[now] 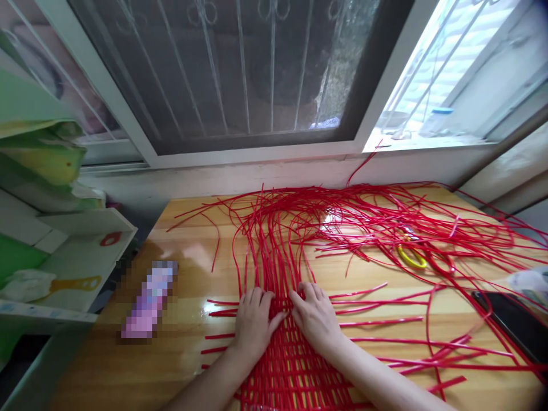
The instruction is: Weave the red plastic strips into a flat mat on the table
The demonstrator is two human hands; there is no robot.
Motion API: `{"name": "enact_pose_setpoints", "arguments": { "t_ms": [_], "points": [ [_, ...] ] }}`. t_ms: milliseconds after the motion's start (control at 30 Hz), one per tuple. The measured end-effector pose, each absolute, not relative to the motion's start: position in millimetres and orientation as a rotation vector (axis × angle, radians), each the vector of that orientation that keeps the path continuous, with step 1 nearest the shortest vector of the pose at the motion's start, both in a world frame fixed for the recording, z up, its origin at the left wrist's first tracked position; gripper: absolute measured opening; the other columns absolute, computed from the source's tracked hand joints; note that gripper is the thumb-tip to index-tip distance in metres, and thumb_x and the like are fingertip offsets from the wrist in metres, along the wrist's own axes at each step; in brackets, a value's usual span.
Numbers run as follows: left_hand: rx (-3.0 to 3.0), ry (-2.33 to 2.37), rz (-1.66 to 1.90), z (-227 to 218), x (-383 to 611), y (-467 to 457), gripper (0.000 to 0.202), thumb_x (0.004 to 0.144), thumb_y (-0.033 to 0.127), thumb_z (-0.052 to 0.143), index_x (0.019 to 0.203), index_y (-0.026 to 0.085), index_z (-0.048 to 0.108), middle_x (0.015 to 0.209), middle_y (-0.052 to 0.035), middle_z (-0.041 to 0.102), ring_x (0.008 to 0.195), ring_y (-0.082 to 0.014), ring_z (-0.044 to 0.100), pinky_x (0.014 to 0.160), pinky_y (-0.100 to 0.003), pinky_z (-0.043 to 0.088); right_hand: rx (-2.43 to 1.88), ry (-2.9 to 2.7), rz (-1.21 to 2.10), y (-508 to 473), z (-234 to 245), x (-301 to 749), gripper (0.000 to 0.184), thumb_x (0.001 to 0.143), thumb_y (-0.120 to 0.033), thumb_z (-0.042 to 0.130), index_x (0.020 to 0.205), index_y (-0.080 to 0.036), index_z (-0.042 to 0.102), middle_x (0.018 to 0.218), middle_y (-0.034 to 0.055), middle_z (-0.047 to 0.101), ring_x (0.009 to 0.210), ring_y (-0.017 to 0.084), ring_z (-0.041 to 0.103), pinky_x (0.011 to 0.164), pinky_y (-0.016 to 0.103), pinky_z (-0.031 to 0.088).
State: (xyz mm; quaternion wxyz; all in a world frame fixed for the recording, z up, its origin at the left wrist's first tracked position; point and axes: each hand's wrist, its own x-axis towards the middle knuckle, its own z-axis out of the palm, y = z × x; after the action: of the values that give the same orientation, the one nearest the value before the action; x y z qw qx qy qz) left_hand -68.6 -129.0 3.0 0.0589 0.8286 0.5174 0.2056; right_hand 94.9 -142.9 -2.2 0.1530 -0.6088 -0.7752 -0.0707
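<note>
A red woven mat of plastic strips (295,371) lies on the wooden table (180,365) in front of me. Many loose red strips (342,222) fan out from its far edge toward the window. My left hand (253,324) rests on the mat's far left part, fingers bent onto the strips. My right hand (315,318) lies beside it on the mat's far right part, fingers curled down on the weave. The thumbs of both hands nearly meet at the middle. Neither hand lifts anything off the table.
Yellow-handled scissors (411,258) lie under the strips at the right. A dark phone (516,322) sits near the right edge. A blurred pink object (149,299) lies at the left. Green and white shelves (47,228) stand left of the table. A window (240,74) is behind.
</note>
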Motion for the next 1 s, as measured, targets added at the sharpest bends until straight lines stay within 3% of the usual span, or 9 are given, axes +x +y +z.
{"name": "enact_pose_setpoints", "arguments": {
  "t_ms": [233,333,467,667,767,867,1000],
  "points": [
    [2.448,1.577,0.669,0,-70,-129,0.026,0.072,0.036,0.059,0.092,0.019,0.054,0.094,-0.0060,0.052,0.090,-0.0221,0.049,0.080,-0.040,0.044,-1.688,-2.161,-0.220,-145,-4,97,0.025,0.073,-0.012,0.047,0.095,-0.017,0.059,0.095,0.0094,0.054,0.088,0.022,0.048,0.079,0.035,0.041],
    [2.442,1.611,0.725,-3,-70,-130,0.039,0.073,0.036,0.058,0.106,0.017,0.050,0.103,-0.0090,0.050,0.097,-0.0237,0.048,0.084,-0.042,0.043,-1.578,-2.182,-0.195,-144,0,98,0.032,0.078,-0.016,0.046,0.108,-0.015,0.055,0.109,0.0117,0.055,0.103,0.023,0.047,0.087,0.038,0.040],
    [2.499,1.611,0.763,-5,-73,-130,0.040,0.077,0.037,0.052,0.111,0.017,0.046,0.105,-0.0100,0.051,0.099,-0.0239,0.049,0.085,-0.043,0.043,-1.477,-2.288,-0.120,-141,3,98,0.041,0.082,-0.022,0.046,0.122,-0.017,0.046,0.127,0.0112,0.047,0.121,0.022,0.036,0.095,0.041,0.037],
    [2.591,1.597,0.741,20,-68,-112,0.040,0.078,0.034,0.050,0.113,0.016,0.047,0.112,-0.0135,0.051,0.105,-0.0267,0.048,0.090,-0.047,0.039,-1.490,-2.249,-0.034,-140,1,95,0.038,0.081,-0.024,0.048,0.119,-0.018,0.050,0.122,0.0103,0.053,0.121,0.022,0.038,0.095,0.042,0.039],
    [2.649,1.300,0.604,35,-57,-99,0.034,0.080,0.032,0.047,0.113,0.021,0.048,0.120,-0.0071,0.050,0.115,-0.0221,0.042,0.098,-0.041,0.035,-1.453,-2.184,0.066,-139,-2,100,0.037,0.079,-0.017,0.045,0.116,-0.017,0.050,0.117,0.0100,0.055,0.116,0.021,0.043,0.093,0.040,0.040],
    [2.712,0.984,0.508,35,-46,-92,0.047,0.083,0.034,0.044,0.128,0.023,0.034,0.135,-0.0026,0.038,0.128,-0.0173,0.027,0.105,-0.037,0.028,-1.502,-1.923,0.125,-128,-3,122,0.041,0.075,-0.009,0.037,0.116,-0.015,0.043,0.109,0.0104,0.057,0.102,0.018,0.052,0.085,0.035,0.046],
    [2.749,0.859,0.421,20,-42,-91,0.053,0.085,0.046,0.036,0.133,0.025,0.026,0.139,-0.0027,0.032,0.130,-0.0185,0.023,0.106,-0.043,0.023,-1.695,-1.790,0.000,-100,4,175,0.032,0.070,-0.006,0.037,0.097,-0.018,0.049,0.095,0.0073,0.055,0.092,0.020,0.052,0.081,0.036,0.045]
  ]
}}
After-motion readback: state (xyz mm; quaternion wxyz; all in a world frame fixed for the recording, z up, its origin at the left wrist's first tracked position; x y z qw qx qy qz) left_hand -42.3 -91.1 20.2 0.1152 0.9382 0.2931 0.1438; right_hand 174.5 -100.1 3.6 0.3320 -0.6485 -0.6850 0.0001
